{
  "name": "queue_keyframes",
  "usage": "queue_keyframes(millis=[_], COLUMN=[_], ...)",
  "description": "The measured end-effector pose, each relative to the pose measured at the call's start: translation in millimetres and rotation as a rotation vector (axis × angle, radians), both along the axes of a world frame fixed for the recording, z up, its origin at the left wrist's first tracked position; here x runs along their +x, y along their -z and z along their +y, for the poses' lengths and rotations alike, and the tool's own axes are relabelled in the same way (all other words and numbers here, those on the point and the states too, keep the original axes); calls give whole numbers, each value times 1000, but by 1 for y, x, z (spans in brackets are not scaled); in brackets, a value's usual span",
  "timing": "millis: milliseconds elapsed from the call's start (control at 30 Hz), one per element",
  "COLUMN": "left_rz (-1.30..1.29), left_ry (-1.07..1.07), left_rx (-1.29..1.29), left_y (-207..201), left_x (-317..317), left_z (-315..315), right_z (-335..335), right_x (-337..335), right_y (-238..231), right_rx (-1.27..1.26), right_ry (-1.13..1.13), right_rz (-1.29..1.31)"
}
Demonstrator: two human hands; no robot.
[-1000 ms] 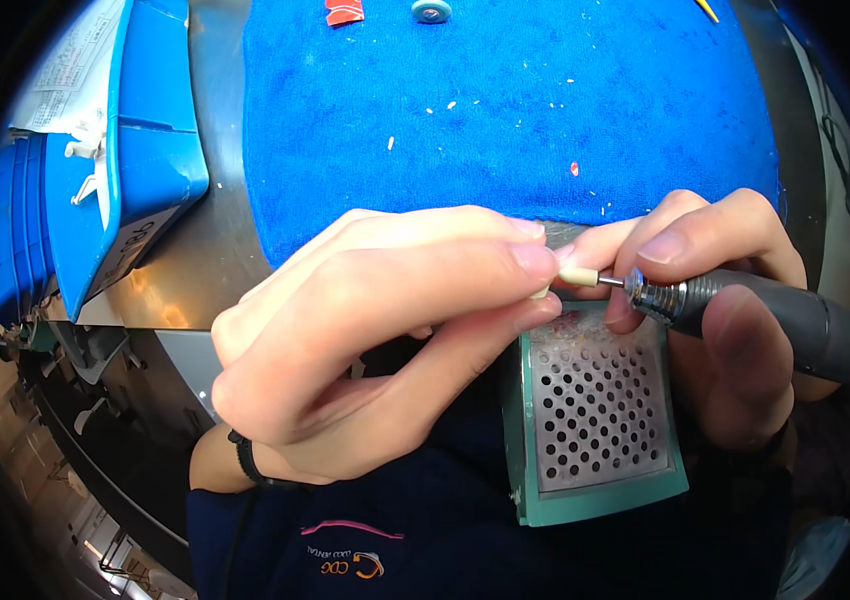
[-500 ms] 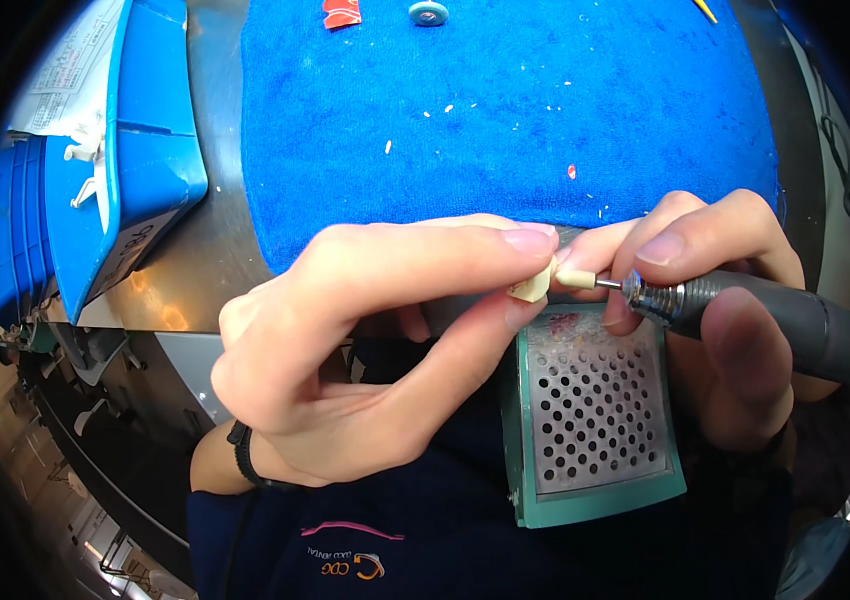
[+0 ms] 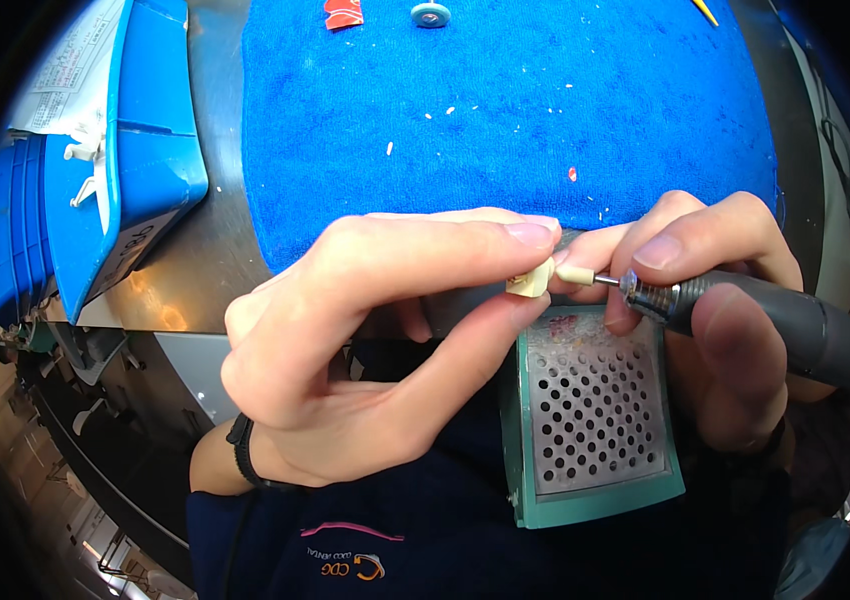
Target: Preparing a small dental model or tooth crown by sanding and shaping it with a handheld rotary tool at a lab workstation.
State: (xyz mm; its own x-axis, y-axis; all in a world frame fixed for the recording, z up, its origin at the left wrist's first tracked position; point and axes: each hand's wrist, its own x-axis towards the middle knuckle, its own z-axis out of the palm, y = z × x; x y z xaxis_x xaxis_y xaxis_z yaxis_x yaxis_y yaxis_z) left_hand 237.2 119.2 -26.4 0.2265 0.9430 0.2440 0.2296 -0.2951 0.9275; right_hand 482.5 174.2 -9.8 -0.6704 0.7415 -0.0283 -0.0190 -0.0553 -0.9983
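Between thumb and forefinger, my left hand [image 3: 375,340] pinches a small cream-coloured piece with angular faces [image 3: 527,281]; whether it is a dental model part or a crown I cannot tell. My right hand [image 3: 715,260] is wrapped round a dark grey rotary handpiece [image 3: 780,318] that points left. A pale cylindrical polishing bit [image 3: 574,273] on a thin metal shank sits in its chuck. The bit's tip is at the right side of the cream piece, touching or nearly so. Both hands are close together above a green-framed perforated metal grille [image 3: 600,420].
A blue towel [image 3: 505,110] covers the bench beyond my hands, with pale crumbs, a red scrap [image 3: 343,13] and a small grey-blue wheel [image 3: 431,14] on it. Blue plastic bins [image 3: 150,150] stand at the left on the metal bench [image 3: 220,130], with paper in one.
The cream piece has turned a little in my left fingers, showing a different face to me. My left hand has shifted very slightly; my right hand and the handpiece have barely moved.
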Motion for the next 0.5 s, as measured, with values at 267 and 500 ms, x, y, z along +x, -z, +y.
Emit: queue_keyframes(millis=[267,500], left_rz=[18,-5], left_ry=[-6,-52], left_rx=[14,-48], left_y=[-2,-5], left_x=[0,4], left_z=[-2,-3], right_z=[-3,-5], right_x=[-6,-8], right_y=[4,5], right_rx=[-32,-40], right_ry=[28,55], right_rz=[75,80])
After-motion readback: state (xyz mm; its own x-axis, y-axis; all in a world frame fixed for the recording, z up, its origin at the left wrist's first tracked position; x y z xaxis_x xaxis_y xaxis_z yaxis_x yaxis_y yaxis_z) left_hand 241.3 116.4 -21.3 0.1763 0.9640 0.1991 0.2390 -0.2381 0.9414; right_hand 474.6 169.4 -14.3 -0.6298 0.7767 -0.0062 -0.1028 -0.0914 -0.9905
